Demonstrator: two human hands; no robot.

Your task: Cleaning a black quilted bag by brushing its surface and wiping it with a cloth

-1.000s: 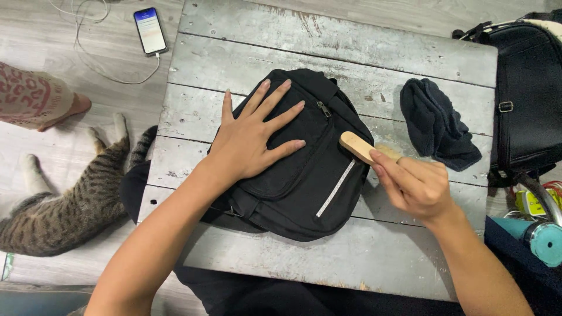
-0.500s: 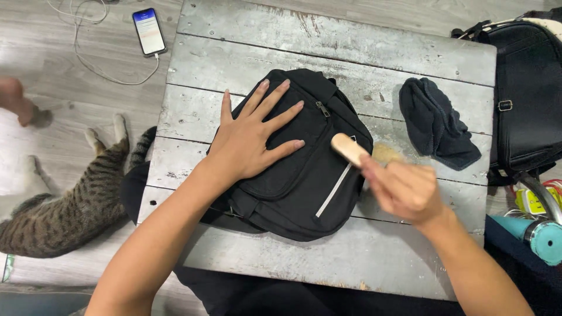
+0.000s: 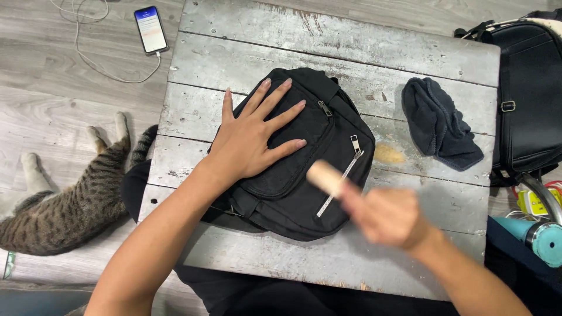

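Head view. Black backpack (image 3: 295, 155) lies flat mid-table on the grey plank table (image 3: 328, 52). Left hand (image 3: 252, 137) open, fingers spread, pressing the backpack's upper left, unchanged. Right hand (image 3: 386, 216) closed around a wooden brush (image 3: 325, 177), which has moved down and left onto the backpack's silver zipper (motion-blurred; bristles not discernible). Dark cloth (image 3: 439, 123) right of the backpack. Tabby cat (image 3: 64, 205) left, partly cut off; the patterned sleeve there is gone.
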